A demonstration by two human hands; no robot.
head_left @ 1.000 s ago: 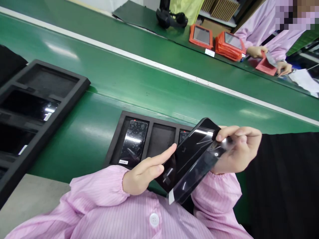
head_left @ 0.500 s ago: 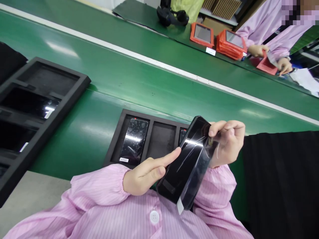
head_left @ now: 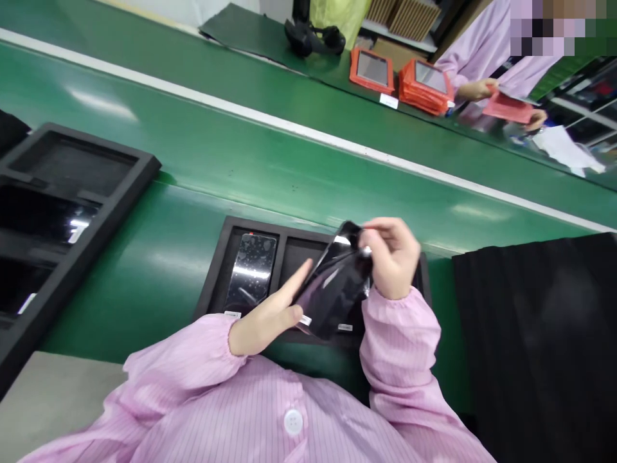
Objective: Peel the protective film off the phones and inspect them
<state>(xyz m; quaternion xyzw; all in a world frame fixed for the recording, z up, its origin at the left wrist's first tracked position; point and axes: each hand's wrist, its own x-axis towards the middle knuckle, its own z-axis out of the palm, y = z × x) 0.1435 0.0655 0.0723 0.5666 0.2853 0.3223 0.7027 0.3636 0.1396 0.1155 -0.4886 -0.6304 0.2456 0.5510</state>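
A shiny black phone [head_left: 332,257] is tilted above a black foam tray [head_left: 212,283]. My left hand [head_left: 270,318] grips its left edge, forefinger stretched along the side and thumb in front. At the top corner my right hand [head_left: 393,257] is closed in a pinch on a clear protective film [head_left: 332,299], which hangs blurred over the phone's face. A white tab [head_left: 304,319] shows beside my left thumb. In the tray's left slot lies a bubbled, film-covered phone screen [head_left: 253,267] with a white label. The held phone hides much of the other slots.
A larger foam tray [head_left: 120,193] with dark screens stands at left. Black cloth-like material [head_left: 535,321] lies at right. Across the green table [head_left: 231,173], a co-worker's hands hold a red sleeve [head_left: 508,108] near stacked red-framed pieces [head_left: 424,90] and a black strapped device [head_left: 313,38].
Both hands and the phone have moved left and away from my body. The film now covers more of the phone's face from view. The co-worker has raised the red sleeve.
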